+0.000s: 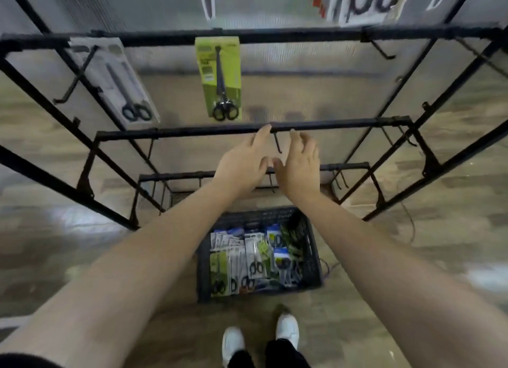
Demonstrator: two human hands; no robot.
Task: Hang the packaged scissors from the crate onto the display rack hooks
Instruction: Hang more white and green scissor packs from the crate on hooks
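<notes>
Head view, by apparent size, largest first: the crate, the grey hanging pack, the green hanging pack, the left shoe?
1. crate
2. grey pack and green pack: nearly alike; grey looks slightly larger, but its tilt and wide-angle skew leave that unsure
3. left shoe

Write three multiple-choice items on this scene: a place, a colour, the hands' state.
1. Where is the crate? A on the floor by the shoes; B on the top bar; C in a hand.
2. The hanging scissors package at centre is: A red; B green; C blue.
3. The left hand and right hand are: A gripping packages; B lifting the crate; C open, holding nothing.
Answers: A, it sits on the floor ahead of the white shoes; B, its card is lime green; C, fingers spread beside a bare hook.
</notes>
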